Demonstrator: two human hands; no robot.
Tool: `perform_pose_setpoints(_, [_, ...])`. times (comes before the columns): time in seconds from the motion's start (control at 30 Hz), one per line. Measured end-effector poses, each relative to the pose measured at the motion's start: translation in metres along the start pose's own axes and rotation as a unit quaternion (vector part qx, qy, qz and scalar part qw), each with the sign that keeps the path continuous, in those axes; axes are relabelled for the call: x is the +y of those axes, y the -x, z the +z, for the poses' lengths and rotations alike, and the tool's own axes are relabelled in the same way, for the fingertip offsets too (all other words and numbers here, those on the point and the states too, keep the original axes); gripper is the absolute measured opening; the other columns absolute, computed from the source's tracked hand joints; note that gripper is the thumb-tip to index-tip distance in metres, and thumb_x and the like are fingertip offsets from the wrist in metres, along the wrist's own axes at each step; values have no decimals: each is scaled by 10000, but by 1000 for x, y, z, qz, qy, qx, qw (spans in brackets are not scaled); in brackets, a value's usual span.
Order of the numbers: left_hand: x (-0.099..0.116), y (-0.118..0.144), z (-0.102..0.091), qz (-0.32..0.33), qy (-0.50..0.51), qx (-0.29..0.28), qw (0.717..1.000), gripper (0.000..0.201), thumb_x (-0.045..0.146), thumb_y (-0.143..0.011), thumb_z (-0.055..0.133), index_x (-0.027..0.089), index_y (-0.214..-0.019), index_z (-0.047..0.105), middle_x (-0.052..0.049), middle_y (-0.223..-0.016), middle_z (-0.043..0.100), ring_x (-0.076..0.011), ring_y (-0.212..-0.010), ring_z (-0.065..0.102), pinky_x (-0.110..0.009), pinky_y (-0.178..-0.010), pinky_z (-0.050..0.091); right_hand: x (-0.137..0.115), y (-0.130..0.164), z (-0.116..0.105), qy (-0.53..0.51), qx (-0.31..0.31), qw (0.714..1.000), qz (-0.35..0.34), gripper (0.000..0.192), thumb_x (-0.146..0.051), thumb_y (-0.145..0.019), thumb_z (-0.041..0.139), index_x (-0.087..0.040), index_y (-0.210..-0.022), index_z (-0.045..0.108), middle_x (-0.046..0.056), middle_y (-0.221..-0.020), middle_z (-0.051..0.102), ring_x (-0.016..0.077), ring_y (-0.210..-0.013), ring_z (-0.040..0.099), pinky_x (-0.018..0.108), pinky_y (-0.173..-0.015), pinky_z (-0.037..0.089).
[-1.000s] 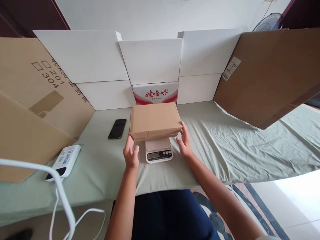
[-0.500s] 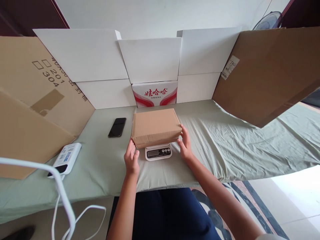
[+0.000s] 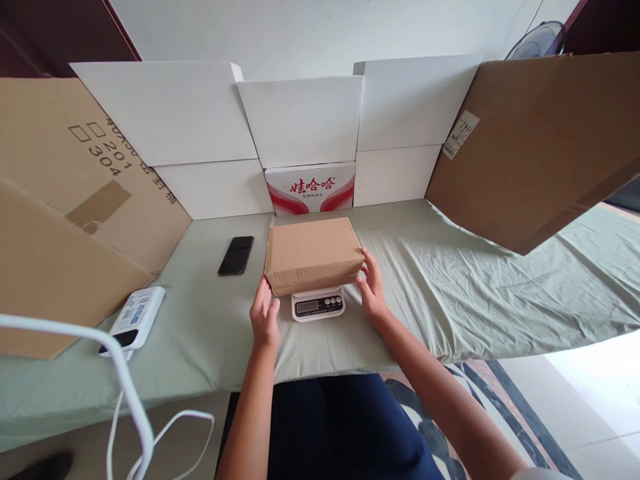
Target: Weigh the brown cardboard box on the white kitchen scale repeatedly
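Note:
A closed brown cardboard box (image 3: pixel 315 247) lies flat over a small white kitchen scale (image 3: pixel 319 305). The scale's dark display and its buttons stick out in front of the box; its platform is hidden underneath. At the box's front left corner, my left hand (image 3: pixel 264 313) holds it with fingertips against the side and the thumb apart. My right hand (image 3: pixel 371 283) grips the front right corner, fingers along the side and thumb near the front face. The box is held between both hands.
Left of the box lies a black phone (image 3: pixel 237 255). Further left are a white power bank-like device (image 3: pixel 145 310) with a cable and a thick white tube (image 3: pixel 127 380). Large cartons (image 3: pixel 530 147) flank the green cloth (image 3: pixel 410 280); white boxes (image 3: pixel 300 120) line the back.
The view has shifted very slightly. Both hands, the box and the scale keep their places relative to each other.

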State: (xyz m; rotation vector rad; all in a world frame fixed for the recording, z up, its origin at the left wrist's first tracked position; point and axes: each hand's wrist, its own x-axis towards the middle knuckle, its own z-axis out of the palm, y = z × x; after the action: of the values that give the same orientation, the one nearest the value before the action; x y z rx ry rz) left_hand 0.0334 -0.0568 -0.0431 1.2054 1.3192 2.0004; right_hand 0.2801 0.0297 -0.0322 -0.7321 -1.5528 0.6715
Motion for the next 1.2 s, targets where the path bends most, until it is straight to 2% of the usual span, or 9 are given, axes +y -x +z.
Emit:
perform_pose_setpoints(0.13, [9, -5, 0, 51, 11, 50, 997, 664, 393, -895, 616, 208, -1520, 486, -124, -1602, 436, -308, -1498, 375, -451, -1226, 317, -6, -3, -2, -14, 45, 999, 5, 603, -554, -976, 481, -388, -1540, 352, 63, -1608, 397, 311, -1400, 488, 518, -1058, 500])
perform_pose_setpoints(0.23, [11, -7, -1, 54, 28, 72, 996, 641, 360, -895, 604, 204, -1508, 501, -123, -1595, 447, -302, -1490, 390, -445, -1221, 326, -10, -5, -4, -19, 63, 998, 17, 591, -535, -980, 471, -392, -1540, 347, 67, -1609, 387, 308, -1386, 502, 518, -1060, 495])
perform_pose_setpoints(0.57, [12, -5, 0, 35, 13, 49, 998, 649, 388, -902, 600, 209, -1517, 491, -121, -1599, 443, -307, -1493, 385, -438, -1221, 328, -11, -5, -2, 6, 50, 999, 17, 588, -552, -991, 415, -360, -1540, 322, 87, -1610, 374, 309, -1387, 495, 524, -1059, 502])
perform_pose_setpoints(0.83, [11, -5, 1, 30, 30, 33, 999, 643, 391, -898, 626, 205, -1502, 511, -124, -1587, 458, -306, -1491, 388, -431, -1221, 332, -8, -4, -3, 20, 10, 999, -26, 585, -564, -995, 441, -362, -1538, 357, 76, -1604, 405, 323, -1421, 467, 523, -1079, 487])
perform_pose_setpoints(1.2, [6, -3, 1, 20, 3, 5, 1000, 648, 403, -904, 610, 191, -1507, 505, -127, -1573, 476, -308, -1482, 405, -447, -1219, 341, -9, -5, -2, 18, 5, 1000, -17, 601, -604, -986, 436, -346, -1527, 380, 84, -1603, 420, 324, -1447, 448, 522, -1071, 500])
